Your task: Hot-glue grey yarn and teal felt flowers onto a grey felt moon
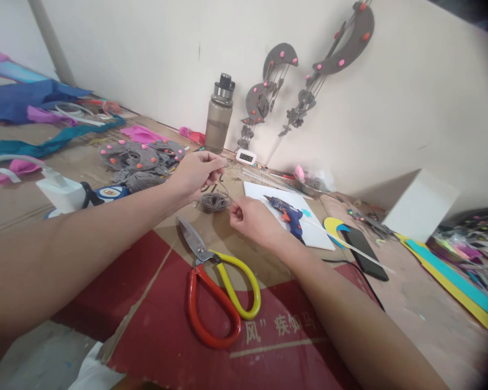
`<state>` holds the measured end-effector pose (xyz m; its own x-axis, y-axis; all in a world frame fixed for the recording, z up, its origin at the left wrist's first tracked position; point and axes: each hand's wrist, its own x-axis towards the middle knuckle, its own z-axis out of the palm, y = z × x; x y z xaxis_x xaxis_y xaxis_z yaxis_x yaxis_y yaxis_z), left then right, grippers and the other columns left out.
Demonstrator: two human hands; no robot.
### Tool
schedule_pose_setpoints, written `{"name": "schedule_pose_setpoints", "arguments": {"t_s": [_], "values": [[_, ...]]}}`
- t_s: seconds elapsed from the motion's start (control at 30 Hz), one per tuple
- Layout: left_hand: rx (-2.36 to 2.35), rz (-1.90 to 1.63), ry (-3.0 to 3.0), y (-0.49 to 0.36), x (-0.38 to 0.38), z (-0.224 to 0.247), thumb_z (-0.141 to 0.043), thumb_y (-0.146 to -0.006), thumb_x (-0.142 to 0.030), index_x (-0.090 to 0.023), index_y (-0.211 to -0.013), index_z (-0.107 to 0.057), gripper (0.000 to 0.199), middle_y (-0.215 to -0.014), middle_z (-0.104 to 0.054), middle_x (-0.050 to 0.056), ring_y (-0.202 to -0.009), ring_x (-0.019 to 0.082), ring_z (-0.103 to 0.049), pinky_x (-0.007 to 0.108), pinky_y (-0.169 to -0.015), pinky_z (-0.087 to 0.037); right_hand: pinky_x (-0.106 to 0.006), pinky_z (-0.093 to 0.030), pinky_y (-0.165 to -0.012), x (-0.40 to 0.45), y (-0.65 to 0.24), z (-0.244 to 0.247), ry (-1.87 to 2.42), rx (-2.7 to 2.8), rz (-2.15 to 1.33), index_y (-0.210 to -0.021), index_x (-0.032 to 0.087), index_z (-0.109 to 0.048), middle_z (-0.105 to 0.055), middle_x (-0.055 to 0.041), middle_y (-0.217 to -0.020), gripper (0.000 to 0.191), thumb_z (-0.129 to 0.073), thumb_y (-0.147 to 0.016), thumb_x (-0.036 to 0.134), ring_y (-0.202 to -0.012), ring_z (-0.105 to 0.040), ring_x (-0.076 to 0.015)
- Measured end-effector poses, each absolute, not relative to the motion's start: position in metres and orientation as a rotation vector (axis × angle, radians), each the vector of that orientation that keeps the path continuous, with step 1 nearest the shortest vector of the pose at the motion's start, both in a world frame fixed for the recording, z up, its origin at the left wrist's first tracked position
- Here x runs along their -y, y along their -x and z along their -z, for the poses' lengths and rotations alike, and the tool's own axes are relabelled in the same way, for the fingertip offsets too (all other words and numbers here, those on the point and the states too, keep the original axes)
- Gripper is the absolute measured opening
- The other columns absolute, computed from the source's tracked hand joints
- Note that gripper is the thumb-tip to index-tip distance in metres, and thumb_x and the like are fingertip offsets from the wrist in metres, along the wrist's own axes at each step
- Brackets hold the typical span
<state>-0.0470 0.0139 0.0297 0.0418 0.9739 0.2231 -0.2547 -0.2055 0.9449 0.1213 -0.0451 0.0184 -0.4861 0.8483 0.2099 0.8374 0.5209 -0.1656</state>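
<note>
A plain white wall (138,65) rose behind a bench covered with red-and-tan printed cardboard (154,303). The small coil of thin grey cord (213,202) lay between the hands, its longer axis running left to right, a loose strand arching above its right side. The left hand (199,172) was pinched narrow, the right hand (250,218) curled closed beside the coil; whether either gripped the strand, I could not tell. Steel scissors with red and yellow handles (202,253) lay nearer the person, blades aimed up-left; a blue glue gun (287,213) rested beyond the right hand.
</note>
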Motion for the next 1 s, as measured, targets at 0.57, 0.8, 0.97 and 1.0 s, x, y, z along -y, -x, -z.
{"name": "schedule_pose_setpoints", "arguments": {"t_s": [0.57,0.8,0.97,1.0], "values": [[-0.815,-1.44,-1.227,0.047,-0.015,-0.029,-0.063,-0.075,-0.017,-0.013,-0.063,-0.056,0.015,-0.059,-0.056,0.001,-0.043,0.003,-0.041,0.017,-0.037,-0.023,-0.025,-0.037,-0.064,0.042,-0.097,-0.011,1.412,2.607,-0.12,-0.08,0.015,-0.06,-0.061,-0.0065,-0.082,0.013,-0.049,-0.078,0.011,-0.07,-0.053,-0.014],[-0.826,-1.415,-1.213,0.046,-0.011,-0.03,-0.063,-0.075,-0.017,-0.013,-0.063,-0.055,0.015,-0.059,-0.055,0.0,-0.042,0.003,-0.04,0.016,-0.037,-0.024,-0.021,-0.041,-0.064,0.088,-0.136,-0.074,1.009,2.568,-1.05,-0.09,0.016,-0.063,-0.064,0.0,-0.079,0.02,-0.043,-0.085,0.013,-0.069,-0.057,-0.0096],[-0.846,-1.428,-1.177,0.046,-0.013,-0.032,-0.064,-0.073,-0.016,-0.013,-0.063,-0.056,0.013,-0.056,-0.055,-0.001,-0.041,0.003,-0.041,0.016,-0.035,-0.022,-0.022,-0.043,-0.08,0.129,-0.156,-0.104,0.626,2.718,-1.607,-0.095,0.016,-0.067,-0.068,-0.006,-0.101,0.033,-0.037,-0.088,0.004,-0.093,-0.062,-0.0117],[-0.853,-1.431,-1.168,0.046,-0.013,-0.032,-0.064,-0.073,-0.016,-0.013,-0.063,-0.056,0.013,-0.055,-0.055,-0.001,-0.041,0.003,-0.042,0.017,-0.035,-0.022,-0.022,-0.044,-0.078,0.131,-0.16,-0.1,0.769,2.644,-1.494,-0.095,0.016,-0.067,-0.068,-0.0053,-0.095,0.03,-0.039,-0.089,0.006,-0.088,-0.062,-0.0114]]}}
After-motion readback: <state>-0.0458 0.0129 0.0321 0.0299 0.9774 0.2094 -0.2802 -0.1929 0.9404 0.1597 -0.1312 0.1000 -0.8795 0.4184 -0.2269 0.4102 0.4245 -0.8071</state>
